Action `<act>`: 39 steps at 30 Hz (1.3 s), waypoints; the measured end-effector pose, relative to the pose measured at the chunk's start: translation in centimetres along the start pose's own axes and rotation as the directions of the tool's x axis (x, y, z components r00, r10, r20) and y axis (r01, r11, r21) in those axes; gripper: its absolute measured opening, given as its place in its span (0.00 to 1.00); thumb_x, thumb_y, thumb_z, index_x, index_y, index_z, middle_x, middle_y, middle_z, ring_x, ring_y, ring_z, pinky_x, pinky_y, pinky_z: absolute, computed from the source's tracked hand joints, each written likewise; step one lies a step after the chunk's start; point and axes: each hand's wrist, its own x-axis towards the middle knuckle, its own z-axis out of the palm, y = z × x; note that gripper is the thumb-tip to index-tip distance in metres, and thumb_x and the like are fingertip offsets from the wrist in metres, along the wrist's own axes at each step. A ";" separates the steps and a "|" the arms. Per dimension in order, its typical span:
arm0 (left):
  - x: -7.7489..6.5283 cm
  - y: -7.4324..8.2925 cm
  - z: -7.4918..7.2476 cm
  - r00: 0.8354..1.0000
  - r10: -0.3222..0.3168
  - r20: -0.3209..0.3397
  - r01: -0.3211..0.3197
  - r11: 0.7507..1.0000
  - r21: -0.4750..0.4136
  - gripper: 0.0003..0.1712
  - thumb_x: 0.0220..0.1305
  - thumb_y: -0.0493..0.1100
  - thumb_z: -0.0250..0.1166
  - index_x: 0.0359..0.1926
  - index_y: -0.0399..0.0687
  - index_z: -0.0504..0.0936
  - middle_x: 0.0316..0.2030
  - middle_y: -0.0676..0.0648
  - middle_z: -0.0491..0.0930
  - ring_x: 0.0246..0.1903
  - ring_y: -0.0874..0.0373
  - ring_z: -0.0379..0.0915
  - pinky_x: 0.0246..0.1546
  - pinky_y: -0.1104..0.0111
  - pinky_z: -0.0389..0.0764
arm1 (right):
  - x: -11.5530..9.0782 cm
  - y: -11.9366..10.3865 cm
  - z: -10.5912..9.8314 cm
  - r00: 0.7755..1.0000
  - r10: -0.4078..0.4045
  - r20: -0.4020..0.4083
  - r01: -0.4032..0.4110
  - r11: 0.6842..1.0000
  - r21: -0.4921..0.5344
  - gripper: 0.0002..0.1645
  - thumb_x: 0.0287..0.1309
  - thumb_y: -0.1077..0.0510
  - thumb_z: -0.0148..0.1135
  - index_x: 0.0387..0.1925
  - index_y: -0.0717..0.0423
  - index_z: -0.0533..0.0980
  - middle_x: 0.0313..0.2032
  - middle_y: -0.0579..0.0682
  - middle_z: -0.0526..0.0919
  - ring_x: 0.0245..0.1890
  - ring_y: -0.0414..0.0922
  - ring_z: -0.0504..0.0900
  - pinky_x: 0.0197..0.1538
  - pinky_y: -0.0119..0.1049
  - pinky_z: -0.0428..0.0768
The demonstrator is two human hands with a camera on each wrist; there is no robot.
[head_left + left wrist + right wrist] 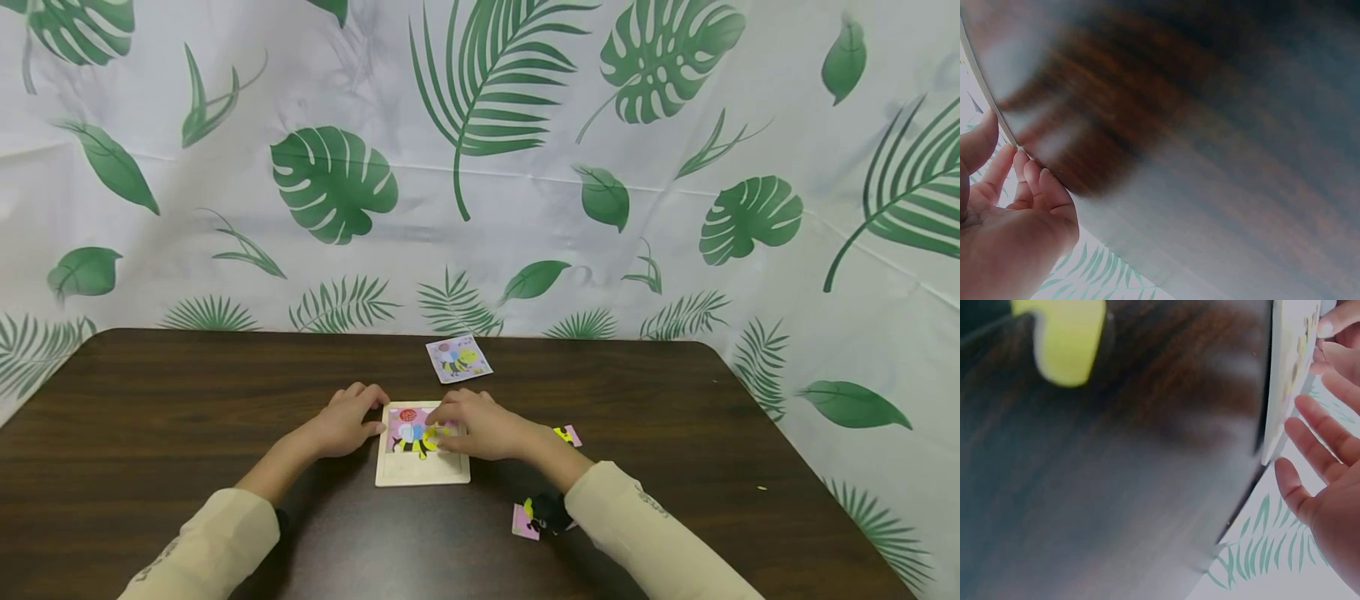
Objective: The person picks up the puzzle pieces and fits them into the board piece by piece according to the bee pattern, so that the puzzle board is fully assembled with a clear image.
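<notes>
A square wooden puzzle board lies on the table, its upper part filled with pink, blue and yellow bee pieces. Along the board's left edge rest the thumb and fingertips of my left hand, fairly straight; the left wrist view also shows this hand touching the rim. Over the board's right side, my right hand has thumb and index finger around a yellow puzzle piece, mostly hidden. In the right wrist view, the other fingers of that hand spread apart beside the board.
A bee picture card lies behind the board. Loose puzzle pieces lie to the right: a pink and yellow one beyond the right forearm, and a group with a pink piece by the right sleeve. A leaf-printed cloth hangs behind the table.
</notes>
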 end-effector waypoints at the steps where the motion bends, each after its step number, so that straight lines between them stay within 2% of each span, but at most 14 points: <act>1: 0.0 0.0 0.0 1.000 -0.003 0.000 0.003 1.000 0.002 0.14 0.60 0.36 0.61 0.46 0.40 0.71 0.42 0.41 0.69 0.46 0.42 0.63 0.48 0.49 0.64 | -0.1 0.1 -0.1 1.000 -0.002 0.003 0.002 1.000 0.003 0.17 0.55 0.56 0.63 0.47 0.54 0.77 0.41 0.47 0.76 0.44 0.42 0.71 0.43 0.38 0.64; 6: 0.0 0.0 0.1 1.000 -0.009 0.001 0.009 1.000 0.008 0.14 0.60 0.36 0.61 0.46 0.40 0.71 0.42 0.41 0.69 0.46 0.42 0.63 0.48 0.49 0.64 | -0.6 0.8 -0.4 1.000 -0.012 0.007 0.011 1.000 0.026 0.17 0.55 0.57 0.62 0.48 0.56 0.77 0.41 0.47 0.78 0.42 0.41 0.73 0.48 0.37 0.69; 12: 0.0 0.0 0.1 1.000 -0.009 0.000 0.009 1.000 0.010 0.14 0.60 0.37 0.61 0.46 0.40 0.70 0.42 0.41 0.69 0.46 0.42 0.63 0.47 0.48 0.64 | -1.8 1.8 -1.2 1.000 0.026 0.013 -0.026 0.999 0.041 0.17 0.56 0.57 0.62 0.48 0.56 0.77 0.43 0.47 0.78 0.46 0.42 0.74 0.52 0.46 0.66; 19: 0.1 -0.1 0.1 1.000 -0.010 0.002 0.010 1.000 0.005 0.14 0.60 0.37 0.61 0.46 0.40 0.70 0.42 0.41 0.69 0.46 0.42 0.62 0.48 0.49 0.64 | -3.7 3.7 -2.3 1.000 0.025 -0.009 -0.025 0.998 0.060 0.15 0.55 0.58 0.62 0.45 0.59 0.78 0.41 0.48 0.78 0.45 0.43 0.75 0.50 0.39 0.71; 22: 0.1 0.0 0.1 1.000 -0.013 0.003 0.013 1.000 0.005 0.14 0.60 0.37 0.61 0.46 0.40 0.71 0.42 0.41 0.69 0.46 0.42 0.62 0.48 0.49 0.64 | -4.8 4.5 -2.9 0.999 0.031 -0.015 -0.030 0.997 0.076 0.15 0.54 0.58 0.63 0.43 0.60 0.78 0.41 0.48 0.78 0.45 0.45 0.76 0.49 0.39 0.72; 32: 0.0 0.0 0.1 1.000 -0.006 0.003 0.006 1.000 0.007 0.14 0.59 0.37 0.61 0.46 0.40 0.70 0.42 0.41 0.69 0.45 0.42 0.62 0.48 0.49 0.64 | -8.8 7.6 -4.2 0.991 0.135 0.011 -0.135 0.983 0.122 0.13 0.52 0.60 0.65 0.40 0.60 0.78 0.39 0.48 0.78 0.42 0.49 0.76 0.46 0.43 0.74; 39: 0.1 0.0 0.1 1.000 -0.011 0.006 0.011 1.000 0.008 0.14 0.59 0.37 0.61 0.46 0.40 0.70 0.42 0.41 0.69 0.46 0.42 0.62 0.48 0.48 0.64 | -11.1 9.5 -4.5 0.979 0.203 0.013 -0.203 0.972 0.119 0.12 0.49 0.61 0.66 0.38 0.58 0.78 0.37 0.47 0.77 0.39 0.47 0.74 0.44 0.44 0.73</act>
